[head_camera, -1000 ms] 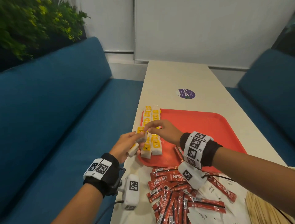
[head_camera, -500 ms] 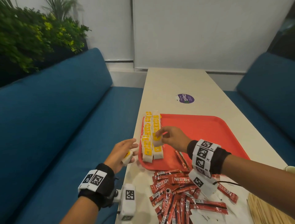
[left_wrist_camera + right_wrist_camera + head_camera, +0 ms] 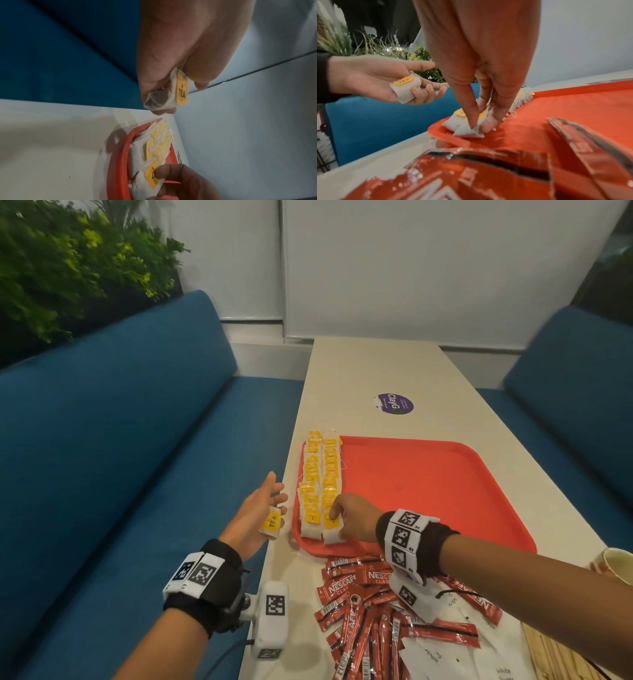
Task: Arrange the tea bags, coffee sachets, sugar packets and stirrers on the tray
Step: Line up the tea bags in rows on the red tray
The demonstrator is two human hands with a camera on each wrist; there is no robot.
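Note:
Two rows of yellow-tagged tea bags lie along the left side of the red tray. My right hand pinches a tea bag that rests at the near end of the right row; in the right wrist view my fingertips hold this tea bag down on the tray floor. My left hand hovers palm up off the table's left edge. It holds one tea bag, and in the left wrist view the fingers curl round that tea bag.
Red coffee sachets lie in a heap on the table just in front of the tray. White sugar packets and wooden stirrers lie to their right. A paper cup stands at the right edge. Blue sofas flank the table.
My right hand took a tea bag from the left hand, carried it over the tray and lowered it at the near end of the right row. The left hand drew back slightly.

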